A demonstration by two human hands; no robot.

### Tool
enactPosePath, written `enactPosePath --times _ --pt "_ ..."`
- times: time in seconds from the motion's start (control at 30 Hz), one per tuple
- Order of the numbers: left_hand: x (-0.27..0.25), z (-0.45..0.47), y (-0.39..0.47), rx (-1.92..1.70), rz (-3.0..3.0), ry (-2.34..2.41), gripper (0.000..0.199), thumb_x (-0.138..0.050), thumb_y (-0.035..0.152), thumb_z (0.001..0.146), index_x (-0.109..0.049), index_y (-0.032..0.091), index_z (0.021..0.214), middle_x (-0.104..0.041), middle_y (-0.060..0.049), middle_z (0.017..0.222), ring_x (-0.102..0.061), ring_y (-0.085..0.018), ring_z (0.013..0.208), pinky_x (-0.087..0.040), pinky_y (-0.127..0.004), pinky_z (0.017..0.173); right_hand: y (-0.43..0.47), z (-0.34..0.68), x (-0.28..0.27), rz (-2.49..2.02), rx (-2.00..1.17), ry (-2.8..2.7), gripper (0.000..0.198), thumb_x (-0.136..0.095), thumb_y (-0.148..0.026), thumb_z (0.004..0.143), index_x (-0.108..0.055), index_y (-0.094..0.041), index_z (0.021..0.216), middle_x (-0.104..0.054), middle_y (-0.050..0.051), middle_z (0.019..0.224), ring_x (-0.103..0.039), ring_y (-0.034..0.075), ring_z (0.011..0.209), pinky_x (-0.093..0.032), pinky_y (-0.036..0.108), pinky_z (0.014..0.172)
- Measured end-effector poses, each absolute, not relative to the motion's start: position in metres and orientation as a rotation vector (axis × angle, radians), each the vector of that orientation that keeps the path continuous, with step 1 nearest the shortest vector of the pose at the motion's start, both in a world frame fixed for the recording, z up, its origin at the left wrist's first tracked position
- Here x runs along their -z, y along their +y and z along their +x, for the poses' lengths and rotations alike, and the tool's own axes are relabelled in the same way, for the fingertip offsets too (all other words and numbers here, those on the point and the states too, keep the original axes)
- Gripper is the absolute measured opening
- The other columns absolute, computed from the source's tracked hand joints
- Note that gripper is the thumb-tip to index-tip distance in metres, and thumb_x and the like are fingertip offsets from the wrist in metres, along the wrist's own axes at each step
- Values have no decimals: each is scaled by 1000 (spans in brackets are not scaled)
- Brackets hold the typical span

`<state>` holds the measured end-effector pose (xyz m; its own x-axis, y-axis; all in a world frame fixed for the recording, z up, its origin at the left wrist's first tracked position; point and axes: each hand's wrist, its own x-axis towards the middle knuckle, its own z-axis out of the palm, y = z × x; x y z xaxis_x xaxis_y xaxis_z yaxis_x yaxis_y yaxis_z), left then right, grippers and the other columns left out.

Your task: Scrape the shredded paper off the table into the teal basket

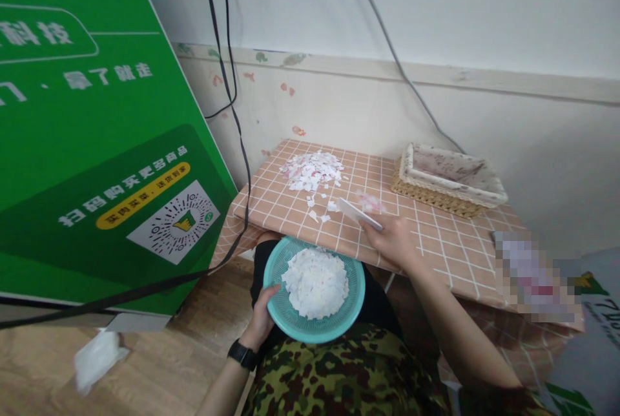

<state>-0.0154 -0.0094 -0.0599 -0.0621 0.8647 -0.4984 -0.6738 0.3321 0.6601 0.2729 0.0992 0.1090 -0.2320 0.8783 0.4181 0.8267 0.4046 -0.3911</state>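
My left hand (262,318) grips the rim of a teal plastic basket (352,312) held just below the table's near edge, over my lap. White paper scraps (316,281) fill the basket. My right hand (394,241) rests on the table and holds a thin white card (355,212) slanted toward the left. A pile of white and pink paper scraps (312,170) lies on the table's far left part, with a few loose bits (320,206) trailing toward the card. A black watch is on my left wrist.
The small table (450,245) has a pink grid-patterned cloth. A woven tray with a patterned liner (448,178) sits at the back right. A large green signboard (92,145) leans at left, with black cables (232,99) hanging beside it. A crumpled white tissue (97,358) lies on the wooden floor.
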Motion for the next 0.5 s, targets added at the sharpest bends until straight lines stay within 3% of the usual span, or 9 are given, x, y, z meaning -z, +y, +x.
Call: enactPosePath --times 0.3,0.4,0.5 --pt "66 -18 -10 -1283 244 1006 30 -68 27 68 -70 10 92 -73 -11 98 -66 -28 89 -48 -41 87 114 260 -103 -1433 -39 -2168 26 -45 -30 86 -71 -22 85 -68 7 65 -61 20 58 -41 30 57" --pt "65 -17 -10 -1282 230 1010 29 -67 26 68 -70 9 92 -73 -10 96 -67 -28 89 -47 -42 87 118 258 -100 -1414 -16 -2190 29 -45 -26 86 -68 -23 105 -71 8 79 -64 22 67 -44 31 62" --pt "63 -16 -10 -1286 223 1016 32 -68 25 67 -69 9 95 -73 -10 97 -66 -28 89 -48 -42 87 123 258 -100 -1360 -13 -2228 32 -45 -22 86 -65 -24 112 -71 7 95 -65 23 79 -46 33 71"
